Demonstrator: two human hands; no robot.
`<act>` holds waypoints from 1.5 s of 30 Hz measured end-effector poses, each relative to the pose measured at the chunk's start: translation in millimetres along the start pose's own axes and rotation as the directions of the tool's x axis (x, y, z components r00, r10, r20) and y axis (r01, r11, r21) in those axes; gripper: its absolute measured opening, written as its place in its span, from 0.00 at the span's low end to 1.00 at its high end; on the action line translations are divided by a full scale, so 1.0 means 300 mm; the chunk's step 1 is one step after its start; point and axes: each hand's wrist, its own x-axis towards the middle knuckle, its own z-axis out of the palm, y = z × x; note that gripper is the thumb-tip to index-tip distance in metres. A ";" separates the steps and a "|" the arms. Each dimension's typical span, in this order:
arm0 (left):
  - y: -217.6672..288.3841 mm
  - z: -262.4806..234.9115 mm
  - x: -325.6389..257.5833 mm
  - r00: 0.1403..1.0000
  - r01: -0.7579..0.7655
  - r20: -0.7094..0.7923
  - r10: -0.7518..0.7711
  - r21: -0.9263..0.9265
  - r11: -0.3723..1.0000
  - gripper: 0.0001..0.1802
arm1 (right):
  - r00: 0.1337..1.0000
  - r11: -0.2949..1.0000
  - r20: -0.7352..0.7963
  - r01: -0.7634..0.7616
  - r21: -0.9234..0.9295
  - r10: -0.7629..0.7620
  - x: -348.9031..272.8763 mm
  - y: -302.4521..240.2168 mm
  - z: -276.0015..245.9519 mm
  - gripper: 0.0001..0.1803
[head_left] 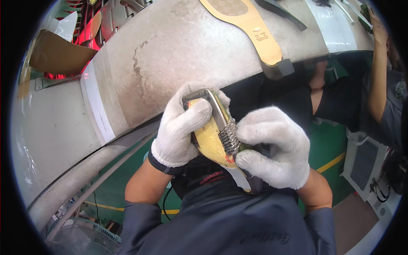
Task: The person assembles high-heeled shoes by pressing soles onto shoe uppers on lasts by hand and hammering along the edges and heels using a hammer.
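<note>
In front of my chest, my left hand (180,125), in a white knit glove, grips an unfinished shoe (208,140), thumb across its yellow underside. A shiny grey strap (219,111) runs along the shoe's edge. Beside that strap sits a silver, glittering braided trim (230,137). My right hand (274,146), also gloved, is closed at the trim, fingers and thumb curled against the shoe's side. What lies between those fingertips is partly hidden. The shoe's pale, narrow end (241,180) points down toward my apron.
A worn, curved conveyor belt (170,55) crosses ahead, carrying a tan shoe sole (259,32) with a dark block heel (278,69). Brown cardboard (61,53) and red-lit shoe parts stand far left. A co-worker's arm (380,80) reaches in at right. A fan (85,238) stands lower left.
</note>
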 end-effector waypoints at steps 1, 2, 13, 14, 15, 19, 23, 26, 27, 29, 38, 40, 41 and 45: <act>0.004 0.009 0.005 1.000 0.009 -0.003 -0.009 0.034 0.999 0.31 | 0.997 0.997 -0.018 -0.071 0.029 0.072 0.005 -0.007 -0.005 0.17; 0.005 0.026 0.007 0.999 0.009 -0.035 -0.008 0.019 1.000 0.29 | 0.995 0.995 -0.001 -0.096 0.039 0.096 0.000 0.003 -0.016 0.17; 0.035 0.126 0.029 0.995 0.075 -0.073 -0.063 0.173 0.982 0.23 | 0.938 0.906 0.047 -0.345 0.245 0.344 -0.028 -0.011 -0.072 0.15; 0.037 0.130 0.034 0.995 0.085 -0.075 -0.071 0.197 0.977 0.22 | 0.930 0.893 0.052 -0.365 0.262 0.365 -0.034 -0.004 -0.078 0.15; 0.038 0.137 0.036 0.995 0.081 -0.070 -0.068 0.188 0.979 0.22 | 0.929 0.895 0.053 -0.367 0.252 0.366 -0.039 0.006 -0.083 0.15; 0.055 0.163 0.044 0.994 0.092 -0.069 -0.082 0.167 0.982 0.22 | 0.894 0.645 0.146 -0.411 0.644 0.424 -0.076 0.070 -0.105 0.19; 0.037 0.175 0.057 0.997 0.062 -0.059 -0.054 0.140 0.988 0.22 | 0.894 0.668 0.088 -0.391 0.632 0.440 -0.077 0.062 -0.100 0.16; 0.053 0.191 0.064 0.996 0.087 -0.044 -0.080 0.190 0.978 0.21 | 0.898 0.680 0.045 -0.363 0.637 0.437 -0.081 0.060 -0.086 0.15; 0.049 0.196 0.064 0.996 0.088 -0.044 -0.081 0.188 0.978 0.21 | 0.906 0.720 0.014 -0.344 0.603 0.422 -0.082 0.053 -0.081 0.16; 0.043 0.205 0.058 0.992 0.119 -0.064 -0.110 0.165 0.979 0.21 | 0.913 0.755 -0.018 -0.326 0.568 0.408 -0.091 0.049 -0.066 0.17; 0.032 0.163 0.045 0.994 0.084 -0.081 -0.075 0.111 0.990 0.21 | 0.915 0.732 0.013 -0.331 0.596 0.404 -0.129 0.082 -0.072 0.23; 0.028 0.161 0.036 0.994 0.077 -0.090 -0.066 0.130 0.989 0.21 | 0.911 0.742 0.024 -0.350 0.572 0.411 -0.129 0.079 -0.066 0.24; 0.027 0.163 0.030 0.994 0.070 -0.096 -0.056 0.150 0.986 0.21 | 0.918 0.737 0.021 -0.331 0.589 0.396 -0.130 0.078 -0.061 0.23; 0.033 0.186 0.019 0.993 0.050 -0.114 -0.035 0.135 0.990 0.21 | 0.933 0.784 -0.007 -0.299 0.544 0.361 -0.138 0.066 -0.058 0.21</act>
